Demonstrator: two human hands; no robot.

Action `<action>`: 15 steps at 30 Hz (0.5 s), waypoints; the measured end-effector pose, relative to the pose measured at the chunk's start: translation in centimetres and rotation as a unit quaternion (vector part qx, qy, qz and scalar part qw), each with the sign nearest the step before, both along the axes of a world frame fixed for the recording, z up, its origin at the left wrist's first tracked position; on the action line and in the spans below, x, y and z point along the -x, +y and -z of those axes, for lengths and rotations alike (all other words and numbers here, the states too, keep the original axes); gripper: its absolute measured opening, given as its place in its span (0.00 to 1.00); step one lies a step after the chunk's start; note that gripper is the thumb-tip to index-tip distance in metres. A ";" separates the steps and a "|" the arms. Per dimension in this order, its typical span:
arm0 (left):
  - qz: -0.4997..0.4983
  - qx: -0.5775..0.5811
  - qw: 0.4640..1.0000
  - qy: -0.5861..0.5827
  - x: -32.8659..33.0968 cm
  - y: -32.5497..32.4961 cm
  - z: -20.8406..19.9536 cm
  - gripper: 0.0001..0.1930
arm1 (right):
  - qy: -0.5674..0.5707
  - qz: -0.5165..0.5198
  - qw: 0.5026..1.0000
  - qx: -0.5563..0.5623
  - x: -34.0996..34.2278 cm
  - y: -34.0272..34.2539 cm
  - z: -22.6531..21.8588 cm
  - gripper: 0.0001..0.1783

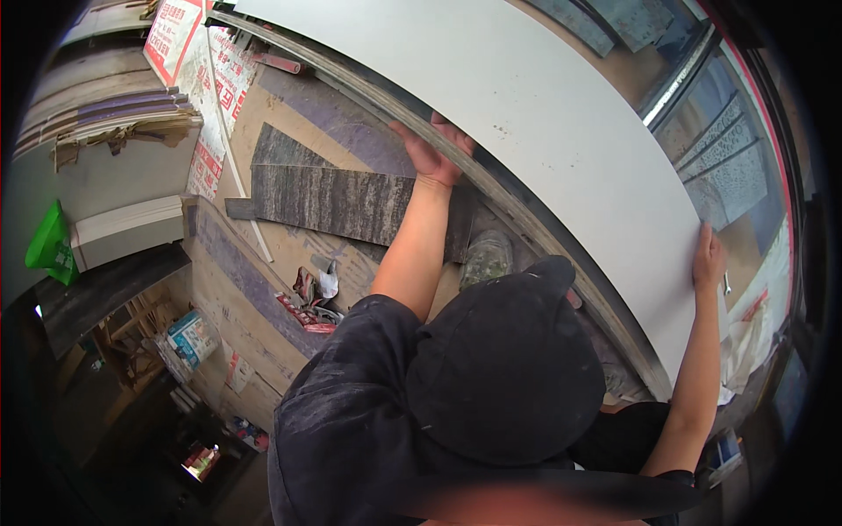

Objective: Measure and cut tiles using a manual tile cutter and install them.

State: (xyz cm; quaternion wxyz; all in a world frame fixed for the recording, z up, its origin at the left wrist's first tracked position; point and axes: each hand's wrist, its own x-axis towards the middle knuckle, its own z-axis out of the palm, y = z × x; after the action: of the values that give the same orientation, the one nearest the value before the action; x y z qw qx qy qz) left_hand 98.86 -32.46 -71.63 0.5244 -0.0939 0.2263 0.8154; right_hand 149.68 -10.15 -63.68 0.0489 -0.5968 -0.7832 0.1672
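A large white panel (pixel 526 114) stretches from the upper left to the lower right in front of me. My left hand (pixel 436 156) is at its near side, palm turned up and fingers curled around the worn grey-brown edge (pixel 548 241). Some fingertips show in the dark gap beyond that edge. On the far right side, my right hand (pixel 709 259) grips the panel's outer edge with its fingers partly hidden. Below the left hand lie dark streaked boards (pixel 324 197). A rounded black cloth shape (pixel 504 368) covers the lower middle.
A camouflage shoe (pixel 487 256) stands beside the grey-brown edge. Crumpled red and silver wrappers (pixel 311 298) litter the cardboard-covered floor (pixel 237 263). Stacked sheets (pixel 105 123), a green bag (pixel 53 245) and a blue-and-white bucket (pixel 189 340) are on the left. Glass panes (pixel 715 149) border the right.
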 end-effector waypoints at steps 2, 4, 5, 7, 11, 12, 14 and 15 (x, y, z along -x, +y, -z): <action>0.014 -0.096 0.995 -0.038 -0.1 0.5 -0.6 0.63 | -0.036 0.005 0.999 -0.010 0.1 0.2 0.3 0.37; 0.014 -0.121 0.992 -0.046 0.0 1.0 -1.0 0.65 | -0.043 -0.003 0.999 -0.026 0.3 0.3 0.7 0.37; 0.009 -0.096 0.995 -0.027 -0.1 1.1 -1.2 0.66 | -0.054 0.009 0.998 -0.009 0.4 0.3 0.9 0.37; 0.006 -0.069 0.998 -0.010 -0.1 1.3 -1.3 0.66 | -0.065 0.023 0.998 0.010 0.6 0.3 1.3 0.37; 0.049 -0.073 0.996 0.026 -0.2 1.3 -1.1 0.65 | -0.018 0.032 0.999 0.007 0.8 0.3 1.8 0.36; 0.064 -0.099 0.993 0.029 -0.1 1.4 -0.9 0.59 | -0.066 0.043 0.997 -0.001 1.0 0.4 2.0 0.34; 0.085 -0.098 0.981 0.142 -0.4 1.9 -0.6 0.56 | -0.087 0.084 0.993 0.017 1.1 0.5 2.1 0.35; 0.091 -0.055 0.984 0.141 -0.3 1.8 -0.7 0.59 | -0.050 0.066 0.997 0.009 1.2 0.5 2.2 0.36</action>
State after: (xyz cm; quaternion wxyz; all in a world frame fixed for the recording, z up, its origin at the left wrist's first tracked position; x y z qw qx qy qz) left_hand 99.20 -30.66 -70.91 0.5639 0.0725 0.2605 0.7803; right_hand 148.47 -9.61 -65.87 0.0151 -0.6551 -0.7422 0.1404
